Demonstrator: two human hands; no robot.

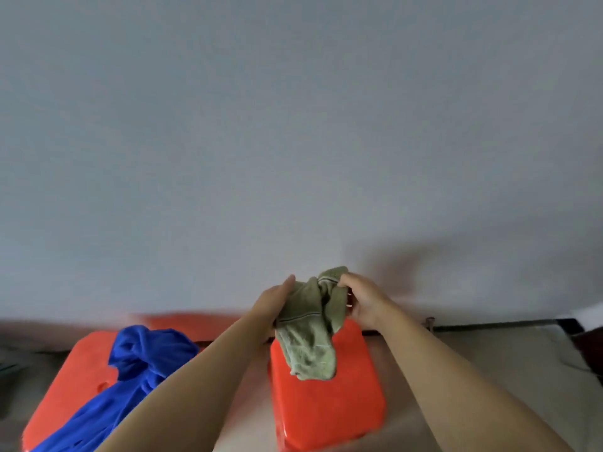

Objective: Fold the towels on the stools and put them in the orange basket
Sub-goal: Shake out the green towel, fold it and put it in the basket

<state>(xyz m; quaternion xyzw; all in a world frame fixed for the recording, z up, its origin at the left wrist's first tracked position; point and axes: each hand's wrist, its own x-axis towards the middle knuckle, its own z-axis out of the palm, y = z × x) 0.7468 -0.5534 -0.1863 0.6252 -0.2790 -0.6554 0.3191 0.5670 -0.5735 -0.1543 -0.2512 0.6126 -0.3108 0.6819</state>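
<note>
A crumpled green towel (310, 334) hangs above the right orange stool (326, 409), its lower end touching the seat. My left hand (272, 301) grips its left side and my right hand (362, 301) pinches its top right corner. A blue towel (130, 370) lies bunched on the left orange stool (78, 373) and trails toward the bottom left. An orange strip (195, 321) shows behind the stools by the wall; I cannot tell whether it is the basket.
A plain grey wall (293, 125) fills most of the view right behind the stools. A dark rail (489, 325) runs along the wall base at right. Pale floor (505, 370) lies to the right of the stools.
</note>
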